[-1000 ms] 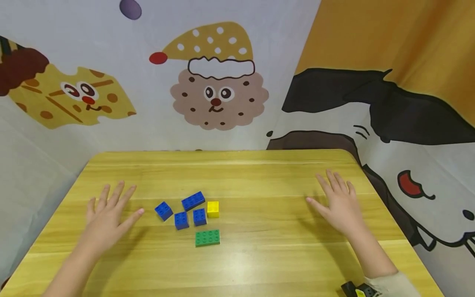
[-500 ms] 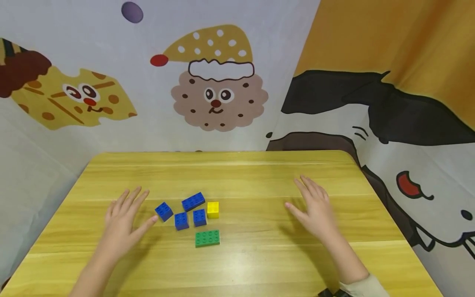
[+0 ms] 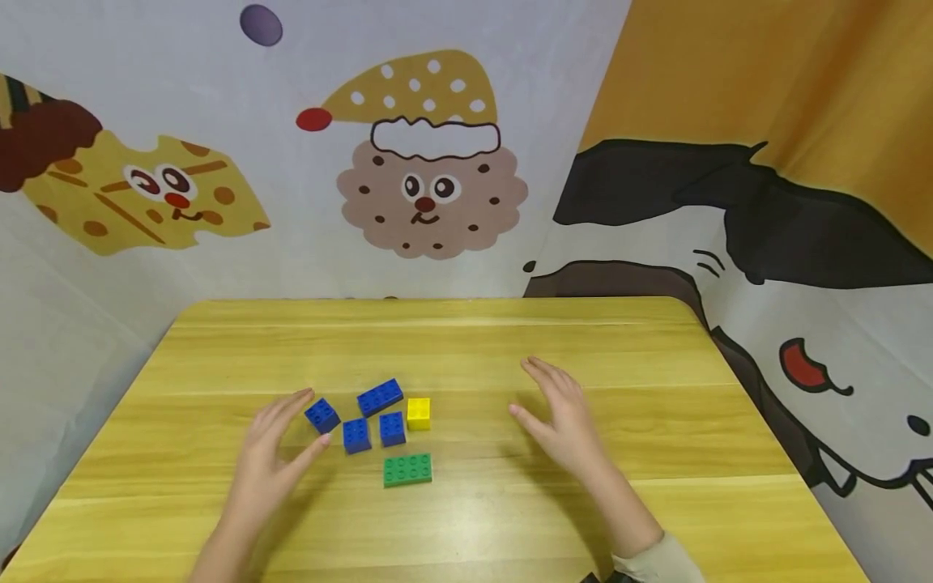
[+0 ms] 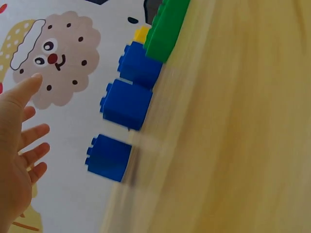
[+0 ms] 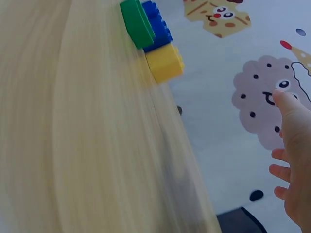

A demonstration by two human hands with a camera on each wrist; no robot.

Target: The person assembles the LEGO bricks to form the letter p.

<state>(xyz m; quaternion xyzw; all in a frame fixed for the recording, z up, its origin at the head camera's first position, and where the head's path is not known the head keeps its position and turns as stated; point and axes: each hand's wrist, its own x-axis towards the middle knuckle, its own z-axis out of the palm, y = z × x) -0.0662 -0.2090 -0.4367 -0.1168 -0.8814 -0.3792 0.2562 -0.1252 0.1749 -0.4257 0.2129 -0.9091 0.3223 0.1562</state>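
My left hand [image 3: 266, 453] hovers beside the leftmost small blue brick [image 3: 322, 415], its thumb and fingers spread to either side with nothing held. Two more small blue bricks, one [image 3: 356, 436] nearer and one [image 3: 392, 428] to its right, stand close by. A longer blue brick [image 3: 380, 397] lies behind them at a slant. The yellow brick [image 3: 419, 414] is at the right of the group, and a flat-lying green brick [image 3: 407, 470] is in front. My right hand [image 3: 564, 425] hangs over the table to the right of the yellow brick, fingers extended and holding nothing.
The bricks rest on a wooden table [image 3: 466, 526] with rounded far corners. Behind it hangs a cloth [image 3: 291, 202] printed with cartoon figures. An orange curtain-like area [image 3: 765, 81] fills the upper right.
Both hands have moved inward, the left hand rightward to the leftmost blue brick and the right hand leftward toward the yellow one. The bricks have stayed in place.
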